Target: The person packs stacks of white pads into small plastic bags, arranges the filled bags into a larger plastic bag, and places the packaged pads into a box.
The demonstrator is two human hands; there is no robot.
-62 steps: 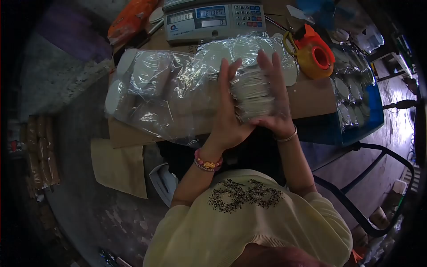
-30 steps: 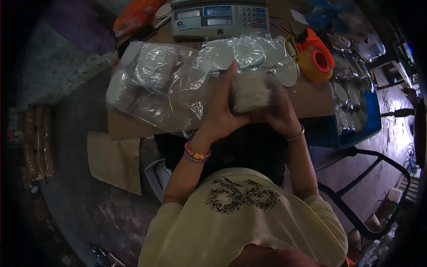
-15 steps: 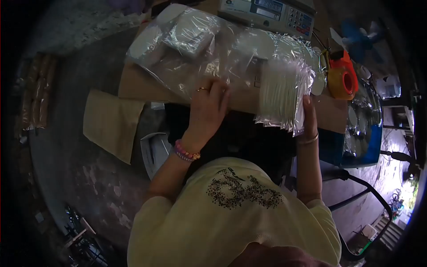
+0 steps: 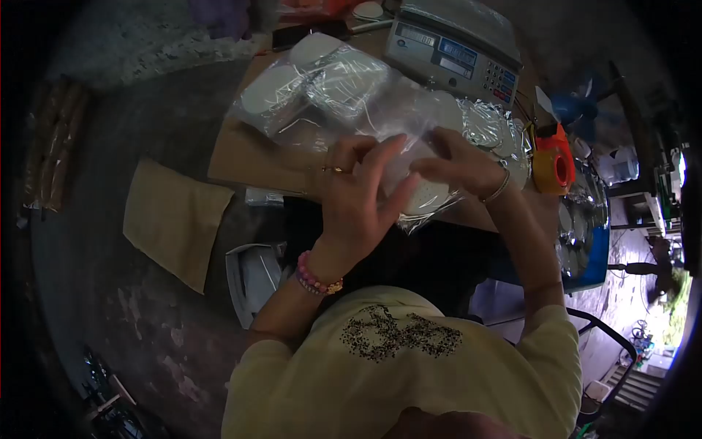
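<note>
A large clear plastic bag (image 4: 409, 99) lies across the cardboard, its near end between my hands. My left hand (image 4: 358, 194) has some fingers curled at the bag's edge, with index finger and thumb stretched toward the right. Opposite it, my right hand (image 4: 468, 167) pinches the bag film with bent fingers. Just below the fingertips, a stack of white round pieces in clear wrap (image 4: 431, 199) rests at the cardboard's near edge, partly hidden by film and hands. At the bag's far left are wrapped white discs (image 4: 344, 84).
A digital scale (image 4: 453, 55) stands at the back. To the right are an orange tape dispenser (image 4: 553, 164), more wrapped discs (image 4: 504, 132) and a blue bin (image 4: 598, 249). Brown cardboard (image 4: 256, 157) lies beneath the bag. A tan sheet (image 4: 175, 223) and an open box (image 4: 252, 282) are lower left.
The wrapped stack has gone from upright beside my right hand to lying low between both hands. My right hand has moved left onto the bag film; the view has shifted.
</note>
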